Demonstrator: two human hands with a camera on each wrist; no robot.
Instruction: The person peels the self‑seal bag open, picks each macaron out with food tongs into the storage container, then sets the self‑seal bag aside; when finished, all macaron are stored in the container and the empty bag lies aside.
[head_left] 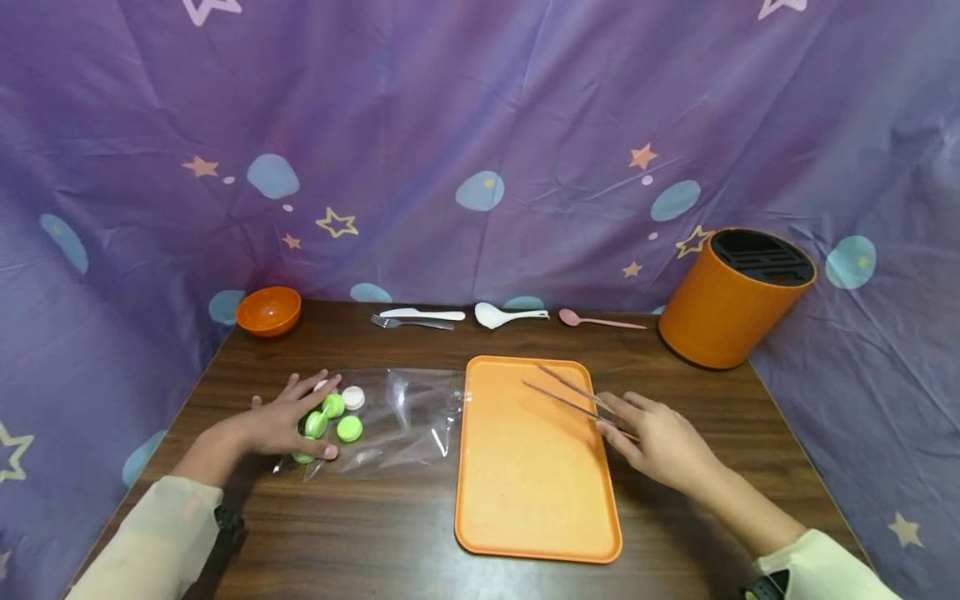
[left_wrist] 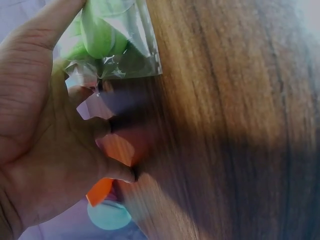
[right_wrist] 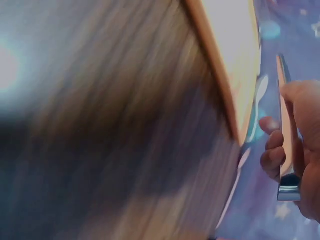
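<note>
A clear plastic bag (head_left: 420, 417) lies on the table with several green and white round pieces, like macarons (head_left: 349, 429), at its left end. My left hand (head_left: 281, 423) rests over that end, thumb and fingers spread around the pieces. In the left wrist view the bag's corner (left_wrist: 142, 62) and green pieces (left_wrist: 100, 37) show beyond my left hand (left_wrist: 60, 135). My right hand (head_left: 660, 437) grips metal tongs (head_left: 566, 398), whose two arms stand apart above an orange tray (head_left: 536, 492). In the right wrist view the tongs (right_wrist: 286, 135) sit between thumb and curled fingers.
Along the back lie a white knife (head_left: 423, 314), a fork (head_left: 412, 322), a white ladle (head_left: 510, 315) and a pink spoon (head_left: 600, 321). An orange bowl (head_left: 268, 311) stands back left, an orange knife block (head_left: 731, 308) back right. A purple curtain (head_left: 480, 125) hangs behind.
</note>
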